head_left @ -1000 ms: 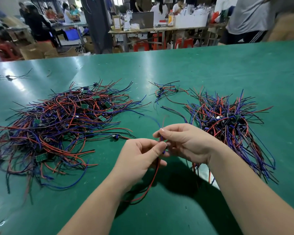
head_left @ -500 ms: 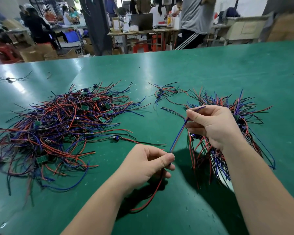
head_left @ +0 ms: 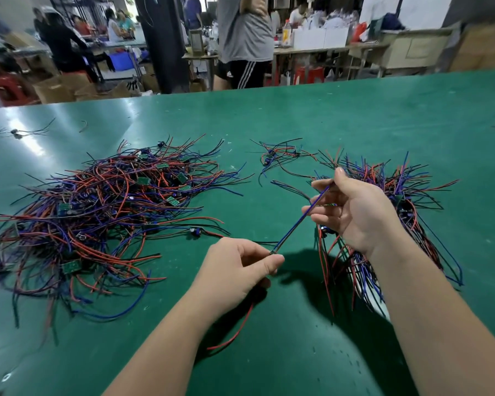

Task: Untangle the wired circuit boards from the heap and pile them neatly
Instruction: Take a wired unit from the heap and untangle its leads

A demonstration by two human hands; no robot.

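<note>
Having drawn my right hand (head_left: 357, 212) away from my left hand (head_left: 240, 267), I am pinching the blue wire (head_left: 300, 220) taut between both, straightening it for stacking on the pile (head_left: 406, 195) behind my right hand.

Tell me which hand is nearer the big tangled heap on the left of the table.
Left. The left hand sits just right of the tangled heap; the right hand is farther right, over the sorted pile.

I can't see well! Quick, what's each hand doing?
Left hand: pinched shut on thin blue wire.
Right hand: shut on the same blue wire's other end.
</note>
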